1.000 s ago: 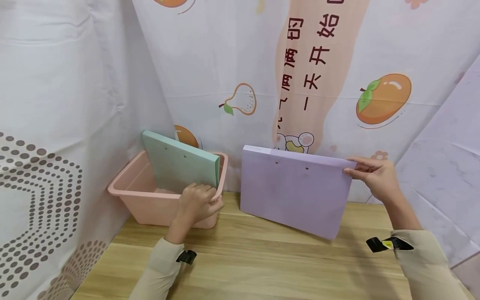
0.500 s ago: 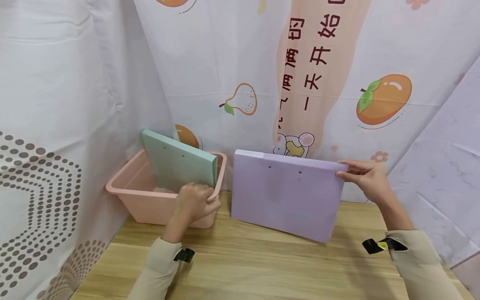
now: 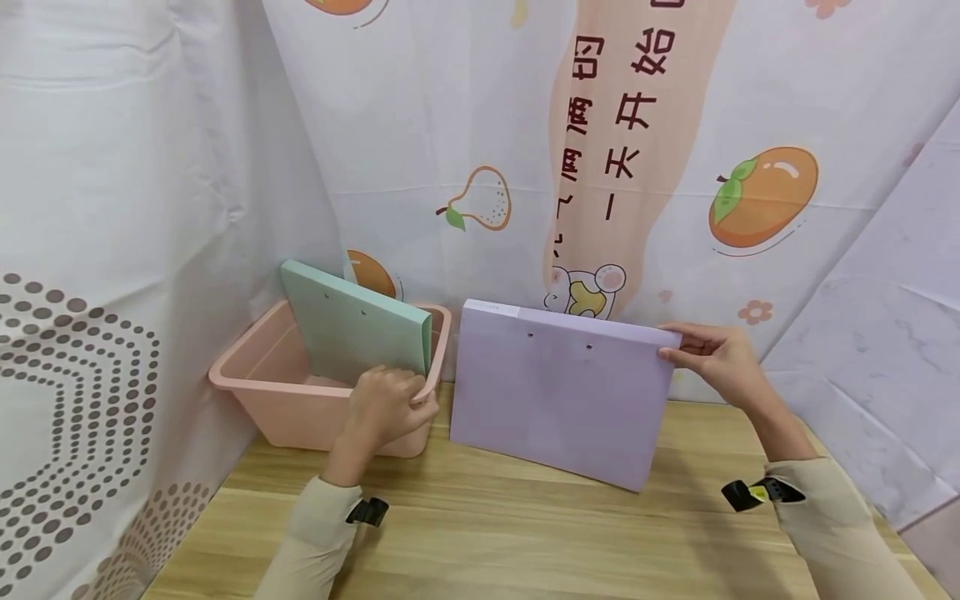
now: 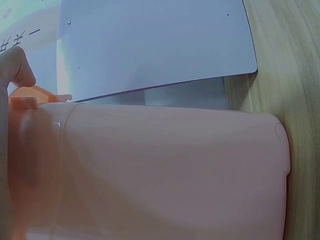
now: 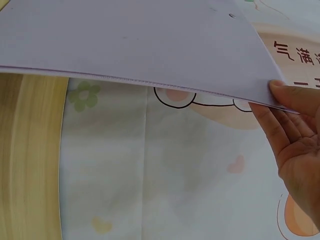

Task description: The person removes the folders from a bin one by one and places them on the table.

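Observation:
A purple file folder (image 3: 562, 392) stands on its long edge on the table, slightly tilted, just right of a pink plastic bin (image 3: 300, 408). My right hand (image 3: 708, 358) pinches its upper right corner, thumb on the near face and fingers behind, as the right wrist view confirms. Inside the bin a mint green file folder (image 3: 352, 325) leans with its top above the rim. My left hand (image 3: 386, 408) grips the bin's front right rim, fingers curled over it. In the left wrist view the bin's wall (image 4: 165, 165) fills the lower part, close beside the purple folder (image 4: 155, 45).
The wooden table (image 3: 510, 533) spreads in front of the bin and folder. A printed curtain (image 3: 420, 125) hangs right behind them, and a dotted white cloth (image 3: 97, 292) borders the bin's left side. A marbled sheet (image 3: 885, 333) stands at the right.
My right hand has moved left with the purple folder, bringing its left edge nearer the bin. My left hand keeps its hold on the rim, and the green folder stays inside.

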`<move>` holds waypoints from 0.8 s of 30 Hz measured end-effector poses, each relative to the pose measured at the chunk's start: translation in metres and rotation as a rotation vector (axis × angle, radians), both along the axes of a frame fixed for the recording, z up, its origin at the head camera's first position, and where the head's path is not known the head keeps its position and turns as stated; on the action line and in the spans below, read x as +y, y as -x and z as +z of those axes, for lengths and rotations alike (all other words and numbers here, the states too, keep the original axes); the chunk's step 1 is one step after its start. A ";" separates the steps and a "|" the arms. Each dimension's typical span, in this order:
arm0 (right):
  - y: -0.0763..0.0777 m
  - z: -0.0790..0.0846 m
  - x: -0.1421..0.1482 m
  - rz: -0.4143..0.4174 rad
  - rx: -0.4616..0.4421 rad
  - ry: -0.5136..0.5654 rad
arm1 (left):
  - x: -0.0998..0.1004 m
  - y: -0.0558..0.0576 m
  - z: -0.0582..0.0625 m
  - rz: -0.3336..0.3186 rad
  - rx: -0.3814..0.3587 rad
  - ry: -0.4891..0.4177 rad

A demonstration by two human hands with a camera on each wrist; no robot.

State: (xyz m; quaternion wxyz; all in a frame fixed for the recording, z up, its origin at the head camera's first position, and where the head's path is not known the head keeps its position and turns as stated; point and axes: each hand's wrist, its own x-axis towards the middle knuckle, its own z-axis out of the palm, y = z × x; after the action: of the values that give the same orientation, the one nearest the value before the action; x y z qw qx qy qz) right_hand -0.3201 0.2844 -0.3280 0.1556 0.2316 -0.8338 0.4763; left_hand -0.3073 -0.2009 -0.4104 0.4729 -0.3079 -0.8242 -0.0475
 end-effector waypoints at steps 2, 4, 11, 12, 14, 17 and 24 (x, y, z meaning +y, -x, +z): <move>0.001 -0.002 0.000 0.001 0.005 -0.011 | 0.000 0.000 -0.001 -0.002 0.003 -0.003; 0.001 -0.004 0.001 0.009 0.010 -0.022 | 0.001 0.000 -0.002 -0.004 0.009 -0.005; 0.003 -0.006 0.006 0.029 -0.011 -0.037 | 0.004 0.000 -0.003 0.004 0.001 -0.007; 0.003 -0.006 0.006 0.027 -0.015 -0.039 | 0.004 -0.001 -0.003 0.007 -0.002 -0.006; 0.003 -0.004 0.007 0.020 -0.021 -0.046 | 0.004 0.000 -0.003 0.015 -0.004 -0.004; 0.004 -0.002 0.006 0.025 -0.013 -0.054 | 0.003 0.000 -0.002 0.021 -0.001 -0.002; 0.004 -0.003 0.003 0.035 0.012 -0.027 | 0.002 -0.001 0.000 0.022 -0.015 -0.008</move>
State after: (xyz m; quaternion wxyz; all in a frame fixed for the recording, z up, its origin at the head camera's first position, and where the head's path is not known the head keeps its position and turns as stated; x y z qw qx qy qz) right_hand -0.3239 0.2870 -0.3306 0.1490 0.2512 -0.8350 0.4663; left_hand -0.3060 -0.1992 -0.4101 0.4684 -0.2968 -0.8308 -0.0480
